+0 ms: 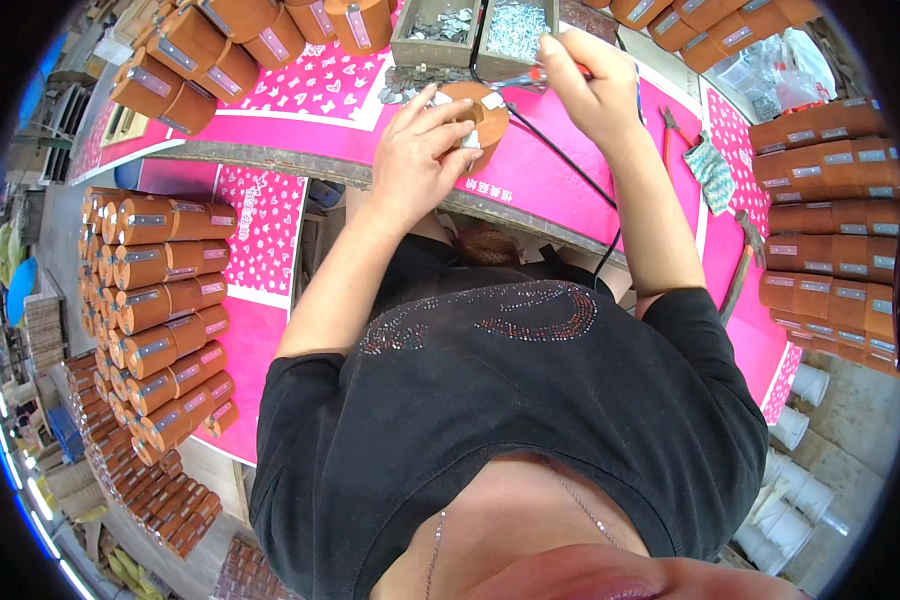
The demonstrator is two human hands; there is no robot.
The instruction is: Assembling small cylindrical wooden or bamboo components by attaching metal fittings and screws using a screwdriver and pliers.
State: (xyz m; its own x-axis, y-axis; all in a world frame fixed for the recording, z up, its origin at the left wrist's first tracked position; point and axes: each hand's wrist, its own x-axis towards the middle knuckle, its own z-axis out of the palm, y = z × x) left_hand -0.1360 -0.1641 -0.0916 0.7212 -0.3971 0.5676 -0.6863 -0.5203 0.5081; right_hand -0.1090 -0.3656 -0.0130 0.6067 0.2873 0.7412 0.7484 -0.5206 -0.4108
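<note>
My left hand (425, 150) curls over a round orange-brown piece (490, 128) with a hollow middle and small silvery-white plates on it, lying on the pink-covered table. The thumb and fingers press on its left side and top. My right hand (592, 92) closes around a tool (532, 78) with a red and black handle and a silvery front part. That front part reaches to the upper right of the brown piece; whether it touches cannot be made out. Small grey metal pieces (402, 82) are strewn just beyond my left fingers.
Beyond my hands stands a wooden tray (430, 52) holding small metal parts in two compartments. A black cord (560, 150) crosses the table. Red-handled pliers (667, 140), a knitted cloth (710, 175) and a hammer (744, 250) lie right. Stacked brown cylinders (170, 300) flank both sides.
</note>
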